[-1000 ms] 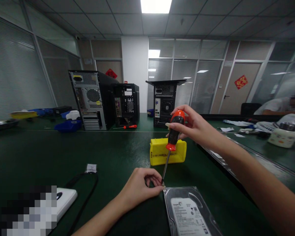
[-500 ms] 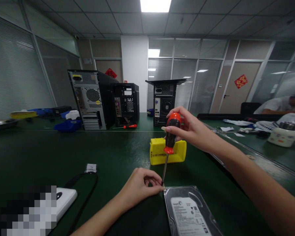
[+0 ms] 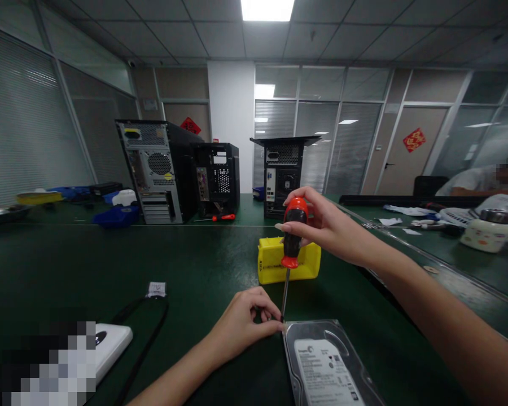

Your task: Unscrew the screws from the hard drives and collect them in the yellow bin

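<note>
A red and black screwdriver (image 3: pixel 295 231) stands nearly upright in my right hand (image 3: pixel 322 223), fingers wrapped around its handle. Its metal shaft runs down to the far left corner of a silver hard drive (image 3: pixel 330 366), which lies label side up and runs off the bottom edge. At that same corner my left hand (image 3: pixel 248 318) is closed in a pinch beside the screwdriver's tip. Whatever sits between those fingertips is too small to make out. Just behind the screwdriver is a yellow plastic bin (image 3: pixel 271 268), partly covered by the handle.
Three computer cases (image 3: pixel 152 175) stand at the back of the green table (image 3: pixel 88 254), with another red screwdriver (image 3: pixel 224 217) before them. A blue bin (image 3: pixel 116 216) is at left. A white device (image 3: pixel 114 341) with a black strap lies front left. A person sits far right.
My right hand and the screwdriver handle have shifted slightly down and left, so the shaft stands a little more upright. My left hand stays pinched at the drive's corner.
</note>
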A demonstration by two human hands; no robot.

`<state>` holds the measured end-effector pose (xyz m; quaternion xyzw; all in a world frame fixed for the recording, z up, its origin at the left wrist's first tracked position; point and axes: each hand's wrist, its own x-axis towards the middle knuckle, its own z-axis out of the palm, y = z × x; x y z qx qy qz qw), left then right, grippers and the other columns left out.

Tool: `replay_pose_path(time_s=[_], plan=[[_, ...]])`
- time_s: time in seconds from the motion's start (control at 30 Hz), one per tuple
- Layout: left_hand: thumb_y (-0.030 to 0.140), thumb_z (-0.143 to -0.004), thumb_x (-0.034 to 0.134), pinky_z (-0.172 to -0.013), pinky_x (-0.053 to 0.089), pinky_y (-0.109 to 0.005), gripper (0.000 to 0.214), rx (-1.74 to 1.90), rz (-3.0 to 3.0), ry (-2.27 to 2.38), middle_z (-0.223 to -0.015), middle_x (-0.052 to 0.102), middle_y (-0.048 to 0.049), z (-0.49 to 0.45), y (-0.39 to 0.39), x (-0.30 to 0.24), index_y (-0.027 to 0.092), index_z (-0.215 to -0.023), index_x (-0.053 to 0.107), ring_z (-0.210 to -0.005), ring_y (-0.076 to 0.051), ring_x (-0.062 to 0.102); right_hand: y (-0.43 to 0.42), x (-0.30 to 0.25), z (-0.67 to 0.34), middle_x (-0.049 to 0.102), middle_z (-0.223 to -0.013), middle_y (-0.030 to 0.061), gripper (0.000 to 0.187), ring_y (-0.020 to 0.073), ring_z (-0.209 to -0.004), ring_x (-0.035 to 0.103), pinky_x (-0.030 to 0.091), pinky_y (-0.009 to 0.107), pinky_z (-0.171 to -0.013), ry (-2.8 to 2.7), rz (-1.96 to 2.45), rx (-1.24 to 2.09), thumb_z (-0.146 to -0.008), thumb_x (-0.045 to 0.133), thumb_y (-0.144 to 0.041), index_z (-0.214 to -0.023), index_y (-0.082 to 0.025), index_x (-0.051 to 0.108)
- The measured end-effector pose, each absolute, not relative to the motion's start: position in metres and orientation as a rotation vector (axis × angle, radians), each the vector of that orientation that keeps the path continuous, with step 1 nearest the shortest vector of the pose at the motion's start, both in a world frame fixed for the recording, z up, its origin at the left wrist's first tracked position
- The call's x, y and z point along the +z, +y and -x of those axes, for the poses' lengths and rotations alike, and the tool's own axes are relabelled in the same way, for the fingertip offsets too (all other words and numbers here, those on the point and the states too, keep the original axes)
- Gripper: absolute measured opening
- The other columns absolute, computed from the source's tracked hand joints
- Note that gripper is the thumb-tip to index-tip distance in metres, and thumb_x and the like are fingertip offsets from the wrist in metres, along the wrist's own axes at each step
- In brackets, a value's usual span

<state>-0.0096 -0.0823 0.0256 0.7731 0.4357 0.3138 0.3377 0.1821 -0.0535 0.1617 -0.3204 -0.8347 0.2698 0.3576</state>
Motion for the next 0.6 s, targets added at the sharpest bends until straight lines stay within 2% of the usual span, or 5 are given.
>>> replay_pose_path(time_s=[0.6], plan=[[0.030, -0.076, 0.072, -0.058, 0.035, -0.021, 0.017, 0.720, -1.993, 1.118, -0.082, 0.061, -0.0015, 0.0135, -0.0792, 0.0284, 0.014, -0.082, 0.072, -0.069, -0.012, 0.051, -0.0547, 0.1631, -0.1808, 0.050, -0.094, 0.0002, 0.039, 0.0149, -0.080, 0.059, 0.057, 0.030, -0.069, -2.182, 0.843, 0.661, -0.082, 0.061, -0.043, -0.110, -0.025, 0.041]])
